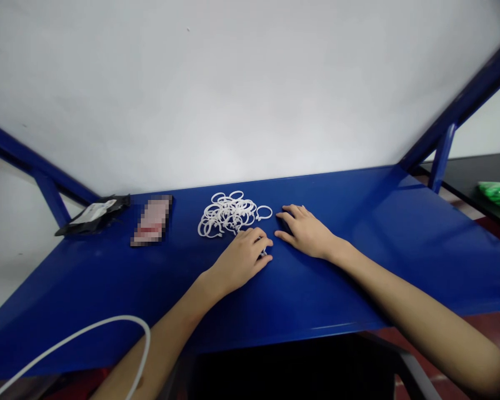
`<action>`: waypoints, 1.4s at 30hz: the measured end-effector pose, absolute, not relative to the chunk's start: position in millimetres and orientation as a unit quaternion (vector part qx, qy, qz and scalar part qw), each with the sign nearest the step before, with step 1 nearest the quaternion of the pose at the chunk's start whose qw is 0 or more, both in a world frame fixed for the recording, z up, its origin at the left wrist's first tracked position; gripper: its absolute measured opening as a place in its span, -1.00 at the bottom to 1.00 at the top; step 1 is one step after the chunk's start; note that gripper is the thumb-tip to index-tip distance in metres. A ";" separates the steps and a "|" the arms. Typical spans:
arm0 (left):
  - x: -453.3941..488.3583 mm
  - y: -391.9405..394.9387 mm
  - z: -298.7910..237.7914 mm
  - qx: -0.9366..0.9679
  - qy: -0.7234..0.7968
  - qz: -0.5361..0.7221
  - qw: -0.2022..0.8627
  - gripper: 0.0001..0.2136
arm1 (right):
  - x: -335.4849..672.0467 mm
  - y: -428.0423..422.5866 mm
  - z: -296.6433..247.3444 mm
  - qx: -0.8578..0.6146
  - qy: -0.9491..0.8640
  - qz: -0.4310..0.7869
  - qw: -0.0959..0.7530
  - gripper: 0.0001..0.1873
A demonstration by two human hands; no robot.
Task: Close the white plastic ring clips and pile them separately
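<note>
A loose pile of white plastic rings (229, 214), each thin and with a small clasp-like end, lies on the blue table (316, 300). One separate ring (264, 207) rests at the pile's right edge. My left hand (246, 254) is just in front of the pile, fingers curled toward the thumb around a white ring (264, 253); only a bit of that ring shows, the rest is hidden by the fingers. To the right of the pile, my right hand (306, 232) lies palm down on the table with its fingers apart, holding nothing.
Left of the pile lies a flat, pixelated pinkish object (152, 219), with a black plastic bag (94, 214) beyond it. A white cable (108, 319) loops across the lower left. Blue metal braces (441, 158) stand at both sides; a white wall (250, 94) backs the table.
</note>
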State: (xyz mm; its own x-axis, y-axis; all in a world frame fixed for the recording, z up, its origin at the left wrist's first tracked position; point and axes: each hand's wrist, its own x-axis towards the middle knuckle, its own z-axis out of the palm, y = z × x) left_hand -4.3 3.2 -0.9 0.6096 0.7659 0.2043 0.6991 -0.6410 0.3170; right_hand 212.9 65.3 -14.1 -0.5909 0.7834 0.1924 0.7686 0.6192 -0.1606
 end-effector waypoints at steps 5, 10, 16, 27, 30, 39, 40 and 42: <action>-4.2 3.4 0.0 0.886 0.406 0.193 0.111 -0.87 | 213.9 66.4 -15.1 -0.433 -0.890 0.042 0.136 -0.48; -5.4 5.5 -1.1 0.852 0.444 0.255 0.108 -0.89 | 213.3 65.8 -10.4 -0.410 -0.895 0.069 0.164 -0.55; -5.2 9.1 -4.1 0.812 0.458 0.334 0.139 -0.88 | 203.6 52.5 1.0 -0.321 -0.904 0.153 0.238 -0.57; -3.5 7.8 5.1 0.728 0.488 0.406 0.259 -0.90 | 197.2 46.5 4.4 -0.327 -0.842 0.309 0.298 -0.73; -4.0 9.0 4.4 0.702 0.516 0.407 0.275 -0.85 | 197.1 46.6 4.9 -0.350 -0.809 0.345 0.322 -0.72; -2.9 10.2 4.3 0.725 0.512 0.374 0.268 -0.89 | 199.4 47.7 4.8 -0.338 -0.808 0.377 0.302 -0.76; -3.1 10.3 3.3 0.730 0.510 0.370 0.264 -0.89 | 199.8 48.0 4.4 -0.334 -0.813 0.371 0.299 -0.76; -3.5 10.3 1.0 0.744 0.504 0.363 0.248 -0.91 | 201.0 48.9 2.9 -0.315 -0.830 0.352 0.295 -0.79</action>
